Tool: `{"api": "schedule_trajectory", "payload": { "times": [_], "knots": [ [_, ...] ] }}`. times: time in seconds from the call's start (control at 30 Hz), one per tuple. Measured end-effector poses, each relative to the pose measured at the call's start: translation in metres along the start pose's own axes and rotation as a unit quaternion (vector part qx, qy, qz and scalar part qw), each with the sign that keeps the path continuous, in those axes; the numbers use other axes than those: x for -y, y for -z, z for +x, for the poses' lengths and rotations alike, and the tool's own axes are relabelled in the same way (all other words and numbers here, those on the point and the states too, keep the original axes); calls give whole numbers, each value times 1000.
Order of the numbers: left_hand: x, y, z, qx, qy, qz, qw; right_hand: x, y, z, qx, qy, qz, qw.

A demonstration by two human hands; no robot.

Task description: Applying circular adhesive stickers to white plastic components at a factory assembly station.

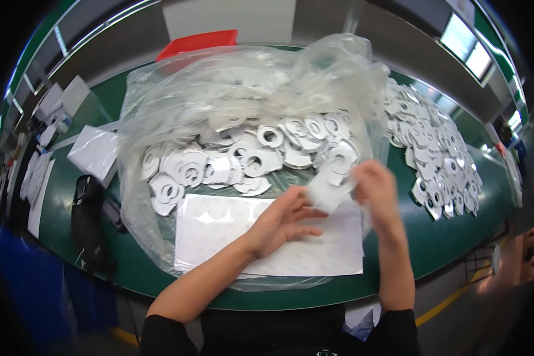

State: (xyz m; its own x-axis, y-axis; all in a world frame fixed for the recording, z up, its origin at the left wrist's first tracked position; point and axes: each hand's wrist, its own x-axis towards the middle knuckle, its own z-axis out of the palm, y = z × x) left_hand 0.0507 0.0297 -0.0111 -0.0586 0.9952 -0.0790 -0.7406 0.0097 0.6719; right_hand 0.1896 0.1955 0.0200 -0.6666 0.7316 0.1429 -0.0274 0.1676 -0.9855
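My left hand (285, 221) is over a stack of white sheets, its thumb and forefinger closed at the left edge of a flat white cut-out piece (332, 188). Its lower fingers are spread. The piece is tilted and smeared by motion. Close to its right edge is my right hand (376, 193), fingers curled but too blurred to show whether they grip anything. Beneath both hands lies the white sheet stack (219, 243). Just beyond, white flat pieces with round holes (258, 160) are heaped inside a large clear plastic bag (219, 89).
A second heap of holed white pieces (436, 145) covers the table's right side. At the back stands a red bin (199, 43). On the left are a plastic-wrapped white packet (95, 151) and a black object (90, 222). The green table (267, 301) has a curved-looking front edge.
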Motion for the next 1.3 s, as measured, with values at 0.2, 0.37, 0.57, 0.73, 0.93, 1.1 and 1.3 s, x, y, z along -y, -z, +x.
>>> {"api": "schedule_trajectory", "payload": {
  "times": [0.2,0.37,0.57,0.73,0.93,1.1,1.3],
  "knots": [
    [-59,23,-11,-264,-250,632,685,24,42,12,-222,71,304,924],
    [-83,64,-36,-449,-148,825,309,8,16,4,-86,52,54,994],
    [-86,75,-37,-477,40,816,325,11,-32,-25,187,95,-335,918],
    [-86,69,-37,-482,-46,805,343,-4,-31,-29,194,85,-434,876],
    [-88,82,-40,-431,-197,797,376,-4,-32,-21,214,42,-412,885],
    [-87,45,-24,-428,-289,752,411,-4,-29,-6,249,4,-409,878],
    [-51,28,-10,-149,-177,18,973,-3,-34,-8,277,23,-421,864]
  ]
}}
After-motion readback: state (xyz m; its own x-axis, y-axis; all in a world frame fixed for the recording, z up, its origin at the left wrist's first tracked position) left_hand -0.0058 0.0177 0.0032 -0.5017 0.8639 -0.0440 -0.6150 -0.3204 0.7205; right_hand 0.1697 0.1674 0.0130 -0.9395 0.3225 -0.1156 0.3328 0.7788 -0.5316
